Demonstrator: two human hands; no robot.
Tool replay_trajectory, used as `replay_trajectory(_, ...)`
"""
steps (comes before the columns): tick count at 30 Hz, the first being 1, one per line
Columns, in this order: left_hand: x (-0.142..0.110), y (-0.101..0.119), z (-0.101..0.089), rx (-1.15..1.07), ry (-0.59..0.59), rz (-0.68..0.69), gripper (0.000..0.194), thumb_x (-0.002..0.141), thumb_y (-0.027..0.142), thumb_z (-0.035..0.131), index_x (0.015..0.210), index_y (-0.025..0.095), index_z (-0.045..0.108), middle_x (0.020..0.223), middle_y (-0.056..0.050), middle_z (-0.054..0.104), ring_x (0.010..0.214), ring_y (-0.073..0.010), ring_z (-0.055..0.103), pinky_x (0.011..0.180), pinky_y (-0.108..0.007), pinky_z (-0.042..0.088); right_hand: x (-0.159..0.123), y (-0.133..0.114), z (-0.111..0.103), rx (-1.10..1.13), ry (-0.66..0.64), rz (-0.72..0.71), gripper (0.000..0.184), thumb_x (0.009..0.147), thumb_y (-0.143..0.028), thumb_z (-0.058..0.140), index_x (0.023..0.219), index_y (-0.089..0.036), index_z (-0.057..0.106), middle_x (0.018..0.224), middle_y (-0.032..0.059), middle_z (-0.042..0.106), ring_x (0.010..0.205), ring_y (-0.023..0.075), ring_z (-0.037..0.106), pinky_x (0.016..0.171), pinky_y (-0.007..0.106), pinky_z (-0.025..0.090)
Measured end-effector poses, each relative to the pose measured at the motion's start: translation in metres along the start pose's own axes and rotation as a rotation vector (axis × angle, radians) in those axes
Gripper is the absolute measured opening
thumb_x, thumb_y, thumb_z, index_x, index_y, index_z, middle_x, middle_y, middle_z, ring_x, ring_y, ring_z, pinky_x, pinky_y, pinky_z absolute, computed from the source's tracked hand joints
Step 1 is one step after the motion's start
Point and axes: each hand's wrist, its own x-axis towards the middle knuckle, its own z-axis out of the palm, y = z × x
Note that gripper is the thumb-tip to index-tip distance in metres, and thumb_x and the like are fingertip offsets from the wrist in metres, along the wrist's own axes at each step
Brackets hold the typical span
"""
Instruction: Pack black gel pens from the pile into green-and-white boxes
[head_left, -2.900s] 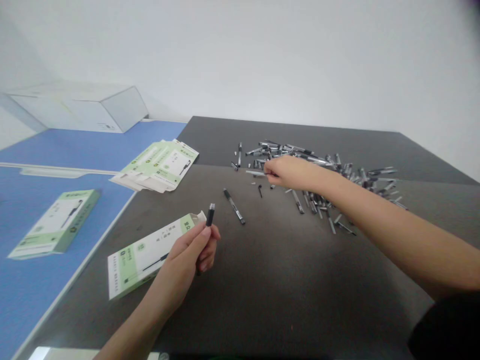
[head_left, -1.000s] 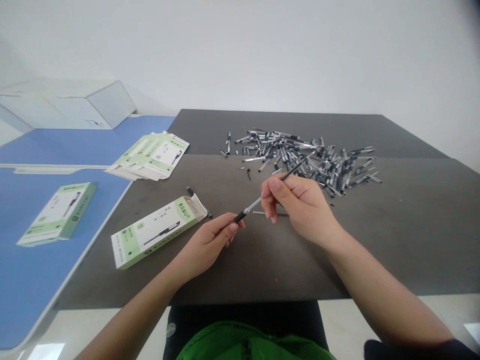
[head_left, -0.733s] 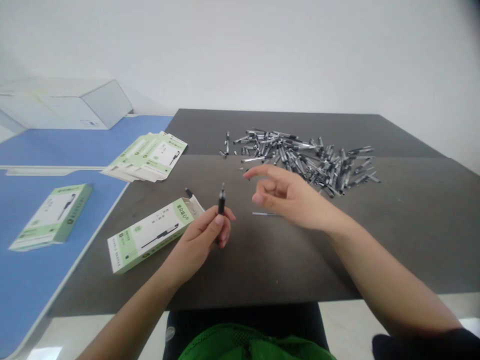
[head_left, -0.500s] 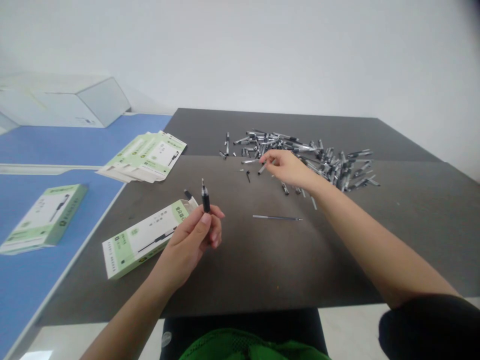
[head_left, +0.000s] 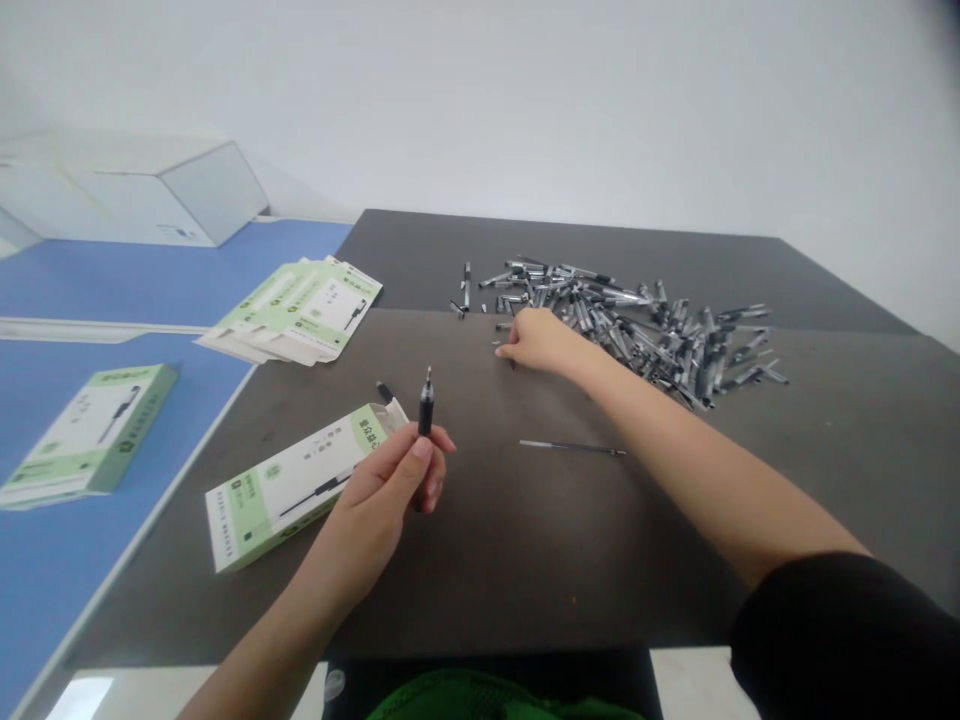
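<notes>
My left hand point(head_left: 397, 475) is closed around an uncapped black gel pen point(head_left: 426, 405), its tip pointing up. Just behind that hand lies a green-and-white pen box point(head_left: 300, 485), its end flap open and a black pen end point(head_left: 385, 391) beside the flap. My right hand point(head_left: 541, 340) is down on the table at the near left side of a heap of pen parts point(head_left: 660, 340). Its fingertips are pinched together by some small pieces; what they hold is too small to make out. A loose pen refill point(head_left: 571, 447) lies between my arms.
Several flattened green-and-white boxes point(head_left: 307, 305) are fanned out at the back left. More boxes are stacked point(head_left: 94, 430) on the blue surface point(head_left: 195, 400), with a large white carton point(head_left: 127, 195) behind. One pen point(head_left: 466, 286) lies left of the heap.
My right hand has moved nearer and a little left, from the heap's front edge down to the small pieces, its fingers closing. The left hand still holds the pen, and the view has shifted slightly.
</notes>
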Motion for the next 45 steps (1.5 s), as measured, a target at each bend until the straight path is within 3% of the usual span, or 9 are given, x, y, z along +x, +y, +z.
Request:
replay_trajectory(8,0.0,0.001,0.001,0.047,0.004,-0.014,0.022,0.098,0.04,0.053,0.094,0.021,0.063,0.065,0.004,0.048,0.059,-0.0117,0.043,0.055,-0.027,0.034,-0.001,0.012,0.0,0.006,0.061,0.021,0.026,0.09,-0.016,0.054,0.104,-0.008,0.074,0.106,0.0222,0.074,0.1,0.0315,0.069,0.089,0.04,0.051)
replay_trajectory(14,0.0,-0.001,0.001,0.056,-0.039,-0.024,0.023,0.098,0.042,0.053,0.096,0.022,0.063,0.066,0.004,0.047,0.059,-0.0109,0.044,0.056,-0.027,0.034,0.041,0.008,-0.008,0.044,0.085,-0.057,0.036,0.088,-0.006,0.049,0.114,-0.009,0.073,0.114,0.0156,0.074,0.108,0.024,0.067,0.097,0.033,0.047)
replay_trajectory(20,0.0,0.0,-0.001,0.05,-0.007,-0.02,0.022,0.099,0.04,0.053,0.095,0.021,0.063,0.066,0.004,0.046,0.06,-0.0105,0.044,0.056,-0.026,0.035,0.088,-0.003,0.008,0.055,0.07,-0.029,0.021,0.086,-0.012,0.063,0.099,-0.003,0.076,0.103,0.0224,0.076,0.105,0.0303,0.069,0.095,0.037,0.05)
replay_trajectory(25,0.0,0.0,-0.001,0.042,-0.02,-0.02,0.023,0.098,0.041,0.053,0.094,0.02,0.062,0.066,0.004,0.046,0.059,-0.0104,0.043,0.055,-0.026,0.033,0.093,-0.008,0.017,0.078,0.101,-0.019,0.024,0.084,-0.003,0.06,0.104,0.0,0.073,0.11,0.029,0.073,0.108,0.0344,0.068,0.095,0.042,0.05)
replay_trajectory(28,0.0,-0.001,0.0,0.035,-0.025,-0.019,0.024,0.098,0.042,0.053,0.095,0.02,0.062,0.066,0.004,0.046,0.059,-0.0106,0.042,0.055,-0.025,0.033,0.085,-0.009,0.011,0.116,0.133,-0.042,0.024,0.087,-0.006,0.057,0.104,-0.002,0.073,0.116,0.0285,0.071,0.111,0.0342,0.067,0.097,0.044,0.049)
replay_trajectory(32,0.0,0.001,0.0,0.045,-0.022,-0.018,0.023,0.098,0.04,0.051,0.094,0.02,0.061,0.066,0.005,0.046,0.059,-0.0102,0.043,0.056,-0.025,0.033,0.056,-0.014,-0.01,0.241,0.145,-0.128,0.022,0.092,-0.009,0.053,0.102,-0.008,0.073,0.098,0.0142,0.076,0.092,0.0198,0.07,0.086,0.03,0.052)
replay_trajectory(35,0.0,0.002,0.002,0.065,-0.038,-0.017,0.023,0.099,0.039,0.05,0.094,0.019,0.061,0.065,0.005,0.045,0.059,-0.0098,0.042,0.056,-0.025,0.032,0.015,-0.023,-0.03,0.591,0.072,-0.296,0.021,0.092,-0.013,0.056,0.102,-0.01,0.074,0.086,0.0075,0.074,0.072,0.013,0.066,0.07,0.025,0.052)
replay_trajectory(38,0.0,0.002,0.003,0.08,-0.054,-0.011,0.024,0.099,0.038,0.049,0.094,0.019,0.062,0.065,0.005,0.045,0.059,-0.0098,0.043,0.056,-0.025,0.032,-0.034,-0.033,-0.049,0.838,-0.031,-0.456,0.016,0.088,-0.016,0.062,0.097,-0.014,0.076,0.08,0.0029,0.071,0.07,0.0118,0.065,0.069,0.026,0.052)
replay_trajectory(45,0.001,0.003,0.005,0.168,-0.084,-0.002,0.023,0.099,0.037,0.048,0.094,0.019,0.062,0.065,0.006,0.045,0.058,-0.0097,0.042,0.056,-0.025,0.032,-0.091,-0.054,-0.065,0.989,-0.178,-0.465,0.015,0.082,-0.014,0.067,0.097,-0.015,0.071,0.076,0.0004,0.07,0.066,0.0112,0.064,0.064,0.025,0.053)
